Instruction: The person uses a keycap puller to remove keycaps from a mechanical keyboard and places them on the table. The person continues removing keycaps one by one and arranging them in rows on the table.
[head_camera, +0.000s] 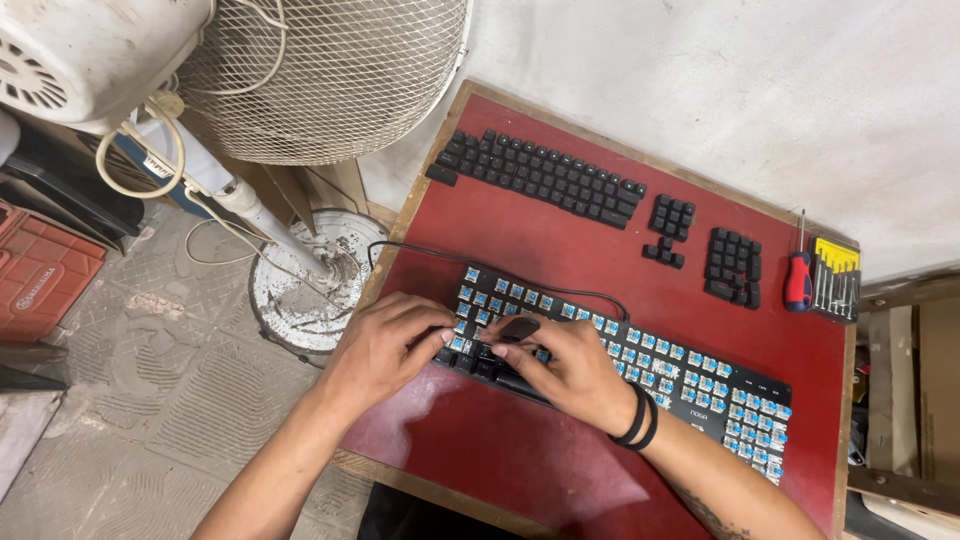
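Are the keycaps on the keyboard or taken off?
Mostly off. The keyboard shows bare blue switches, and the black keycaps lie in rows on the red table behind it. Under the left hand and right hand, cannot tell.

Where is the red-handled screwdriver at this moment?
In the head view, the red-handled screwdriver lies at the right edge of the red table, beside the yellow-backed bit set and just right of the small block of loose black keycaps.
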